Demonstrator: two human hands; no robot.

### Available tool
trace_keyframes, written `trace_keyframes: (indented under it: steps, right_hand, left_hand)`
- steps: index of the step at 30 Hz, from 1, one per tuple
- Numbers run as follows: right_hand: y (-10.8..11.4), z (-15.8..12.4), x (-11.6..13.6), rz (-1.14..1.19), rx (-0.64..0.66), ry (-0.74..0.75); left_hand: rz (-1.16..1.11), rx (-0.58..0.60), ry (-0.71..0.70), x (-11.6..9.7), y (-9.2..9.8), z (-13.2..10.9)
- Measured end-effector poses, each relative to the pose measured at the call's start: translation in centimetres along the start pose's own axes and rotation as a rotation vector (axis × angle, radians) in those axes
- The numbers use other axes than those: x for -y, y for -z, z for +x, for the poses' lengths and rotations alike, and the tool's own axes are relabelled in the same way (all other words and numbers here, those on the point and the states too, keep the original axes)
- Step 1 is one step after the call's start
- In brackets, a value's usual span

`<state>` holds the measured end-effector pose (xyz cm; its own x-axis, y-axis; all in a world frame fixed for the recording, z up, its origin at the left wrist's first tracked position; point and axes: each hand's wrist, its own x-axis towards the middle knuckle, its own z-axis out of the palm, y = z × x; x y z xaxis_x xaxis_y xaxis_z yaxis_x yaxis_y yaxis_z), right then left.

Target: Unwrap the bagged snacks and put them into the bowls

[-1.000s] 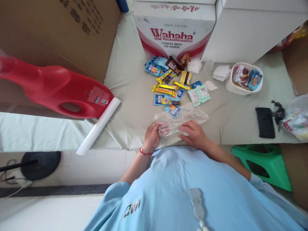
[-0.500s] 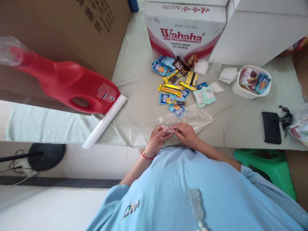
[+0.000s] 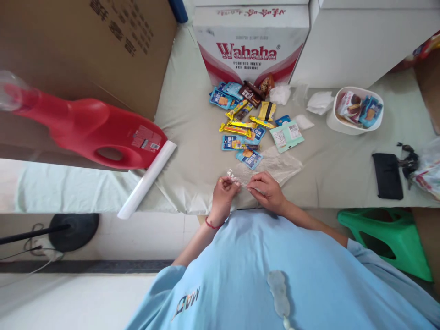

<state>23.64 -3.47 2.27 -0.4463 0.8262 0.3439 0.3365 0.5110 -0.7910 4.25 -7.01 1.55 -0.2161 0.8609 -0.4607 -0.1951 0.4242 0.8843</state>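
A clear plastic bag (image 3: 283, 167) lies flat on the cloth-covered table, its near end reaching my fingers. My left hand (image 3: 224, 195), with a ring and a red cord at the wrist, pinches the crinkled edge of the bag. Slightly to its right, my right hand (image 3: 266, 190) has thumb and fingertips closed at the bag's edge too. Just beyond the bag lie a blue snack packet (image 3: 249, 159), several yellow-wrapped bars (image 3: 235, 130) and a pale green packet (image 3: 287, 136). How much of the bag is inside my fingers is hidden.
A white tub (image 3: 343, 123) holds snack packets at the right, with a black phone (image 3: 387, 176) nearer. At the back stands a Wahaha carton (image 3: 252, 41). Leftward are a red jug (image 3: 113, 133) and a white roll (image 3: 147, 179). A green stool (image 3: 409, 247) is below the table.
My hands have drawn slightly apart at the bag's edge, and my left fingers have curled inward. The head view has shifted a little; the packets have stayed put.
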Motion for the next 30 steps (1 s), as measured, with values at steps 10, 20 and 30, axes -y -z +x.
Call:
trace_keyframes:
  steps: [10,20,30]
  right_hand:
    - [0.3,-1.2,-0.4,-0.062,-0.076,0.164]
    - [2.4,-5.5,-1.8,-0.224,0.020,0.134]
    - [7.1,-6.0,-2.3,-0.121,0.305,-0.049]
  left_hand:
    - [0.928,0.034,-0.878,-1.0,0.5,0.6]
    - [-0.200,-0.235,-0.048,-1.0,2.5,2.3]
    - [-0.002,-0.340,-0.061,-1.2,7.0,0.2]
